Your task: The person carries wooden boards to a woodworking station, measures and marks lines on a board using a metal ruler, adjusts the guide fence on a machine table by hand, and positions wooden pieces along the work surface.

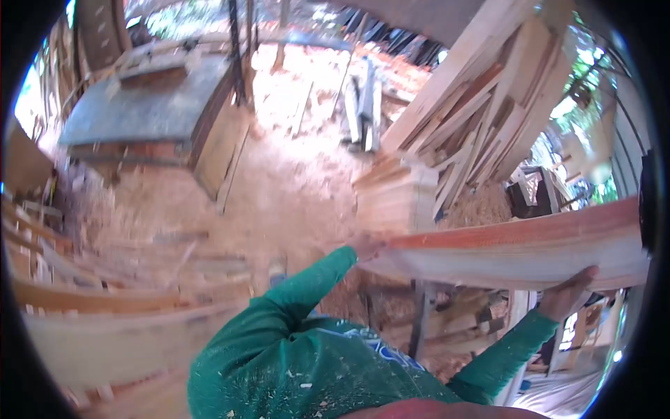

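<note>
A long wooden board (502, 250), reddish along its far side and pale on the near side, stretches from the middle of the view to the right edge. My left hand (368, 247) grips the board's left end; its fingers are slightly blurred. Farther right, my right hand (567, 295) holds the board's near edge, with fingers lying against the pale face and the thumb side hard to make out. Both of my arms are in green sleeves dusted with wood chips.
Stacked planks (398, 188) stand just beyond the board's left end. Long boards (481, 105) lean at the back right. A grey-topped workbench (150, 105) is at back left. More planks (125, 342) lie at left. Sawdust covers the floor (300, 188).
</note>
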### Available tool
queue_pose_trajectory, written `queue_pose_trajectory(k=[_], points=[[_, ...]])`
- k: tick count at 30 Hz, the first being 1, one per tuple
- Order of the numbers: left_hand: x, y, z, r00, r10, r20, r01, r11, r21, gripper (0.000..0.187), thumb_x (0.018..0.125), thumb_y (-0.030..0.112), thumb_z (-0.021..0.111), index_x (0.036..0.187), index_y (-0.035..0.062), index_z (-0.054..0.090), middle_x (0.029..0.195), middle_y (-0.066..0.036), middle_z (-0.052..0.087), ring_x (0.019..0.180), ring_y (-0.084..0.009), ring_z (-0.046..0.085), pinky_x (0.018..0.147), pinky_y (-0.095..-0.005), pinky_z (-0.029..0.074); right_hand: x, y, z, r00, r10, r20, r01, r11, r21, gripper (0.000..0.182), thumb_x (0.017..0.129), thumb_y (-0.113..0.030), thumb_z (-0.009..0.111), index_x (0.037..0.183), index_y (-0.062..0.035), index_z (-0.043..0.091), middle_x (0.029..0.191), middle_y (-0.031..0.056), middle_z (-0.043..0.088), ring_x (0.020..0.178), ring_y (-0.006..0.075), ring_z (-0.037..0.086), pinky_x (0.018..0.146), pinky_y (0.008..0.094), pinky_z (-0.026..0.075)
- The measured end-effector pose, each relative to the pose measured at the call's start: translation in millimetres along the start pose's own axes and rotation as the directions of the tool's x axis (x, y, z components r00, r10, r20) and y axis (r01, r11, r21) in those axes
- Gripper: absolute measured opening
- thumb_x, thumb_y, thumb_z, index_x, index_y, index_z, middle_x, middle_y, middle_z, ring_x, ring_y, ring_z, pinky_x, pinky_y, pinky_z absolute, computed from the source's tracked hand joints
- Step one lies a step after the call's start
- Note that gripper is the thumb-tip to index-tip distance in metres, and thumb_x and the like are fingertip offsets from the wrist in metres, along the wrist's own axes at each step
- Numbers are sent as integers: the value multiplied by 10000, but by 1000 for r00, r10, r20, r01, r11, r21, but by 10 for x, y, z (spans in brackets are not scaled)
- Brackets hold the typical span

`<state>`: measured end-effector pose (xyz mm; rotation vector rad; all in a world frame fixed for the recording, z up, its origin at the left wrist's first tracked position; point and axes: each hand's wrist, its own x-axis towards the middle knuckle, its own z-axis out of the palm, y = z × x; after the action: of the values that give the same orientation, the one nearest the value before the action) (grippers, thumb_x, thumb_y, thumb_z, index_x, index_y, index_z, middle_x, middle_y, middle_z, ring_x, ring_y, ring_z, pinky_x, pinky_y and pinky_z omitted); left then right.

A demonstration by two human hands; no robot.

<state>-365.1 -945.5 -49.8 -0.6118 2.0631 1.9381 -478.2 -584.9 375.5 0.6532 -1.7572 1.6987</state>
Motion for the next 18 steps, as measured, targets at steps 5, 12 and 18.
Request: queue_pose_trajectory(k=[5, 12, 18], points=[[-599, 1542, -1408, 856, 515, -46, -479, 823, 306, 644, 898, 572, 724, 1211, 13, 670, 1134, -163, 730, 1043, -287, 725, 922, -397, 568, -163, -365, 1038, 968, -29, -248, 19, 999, -41, 776, 972, -413, 723, 1477, 77, 397, 1374, 168, 551, 1183, 228, 566, 1028, 365, 466], [-1089, 3091, -1571, 398, 883, 250, -917, 373, 144, 1002, 820, 497, 823, 1547, -6, 350, 1507, -266, 468, 1422, -368, 451, 1200, -467, 334, -225, -378, 1713, 964, 24, -264, -53, 993, -105, 668, 977, -257, 725, 1470, 53, 399, 1376, 151, 523, 1206, 213, 545, 1043, 342, 458], [-1089, 3967, -1545, 315, 937, 150, -911, 343, -229, 1061, 812, 549, 815, 1534, -54, 324, 1476, -270, 477, 1384, -379, 472, 1176, -434, 357, -257, -44, 2187, 977, 152, -151, -149, 988, 25, 648, 985, -309, 698, 1455, 40, 421, 1353, 144, 542, 1209, 218, 543, 1026, 368, 455]])
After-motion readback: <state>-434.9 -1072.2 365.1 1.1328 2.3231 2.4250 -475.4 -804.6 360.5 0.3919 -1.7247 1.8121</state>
